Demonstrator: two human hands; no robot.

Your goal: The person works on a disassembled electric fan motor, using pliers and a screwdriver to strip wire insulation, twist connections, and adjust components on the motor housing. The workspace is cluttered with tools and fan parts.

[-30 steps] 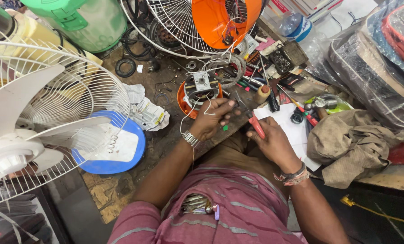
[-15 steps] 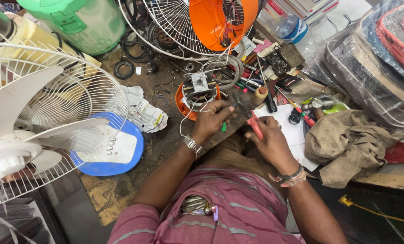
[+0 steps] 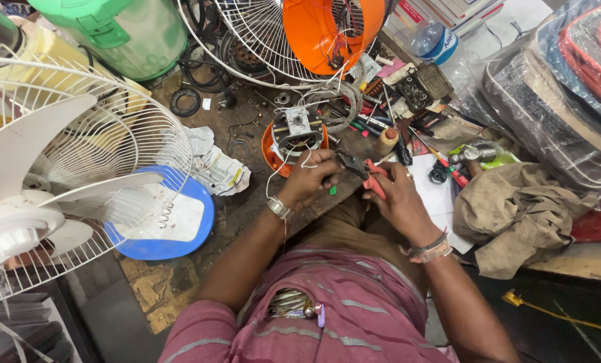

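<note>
Compared with half a second back, I see both hands drawn closer together: the pliers' jaws now sit right at my left fingers, where before they were a little apart, and the view has shifted slightly nearer the bench.

By size, I count two fans. One white fan (image 3: 58, 195) fills the left side, its wire guard over pale blades, above a blue round base (image 3: 179, 235). One wire fan guard (image 3: 260, 40) lies at the far edge with one orange housing (image 3: 321, 30) resting in it. One green container (image 3: 126, 30) stands far left. One brown cloth (image 3: 515, 215) is heaped at the right, beside a stack of plastic-wrapped cushions (image 3: 556, 87).

One orange-rimmed fan motor (image 3: 294, 138) sits on the wooden bench (image 3: 247, 208), just beyond my hands, white wires trailing from it toward them. One crumpled paper wad (image 3: 216, 168) lies to its left.

My left hand (image 3: 310, 178) is curled shut, fingers pinching something small by the motor; I cannot tell whether it is a wire. My right hand (image 3: 398, 198) is closed around one pair of red-handled pliers (image 3: 364, 171), their dark nose pointing left against the left fingers. One small green scrap (image 3: 332, 191) lies on the bench between the hands.
</note>
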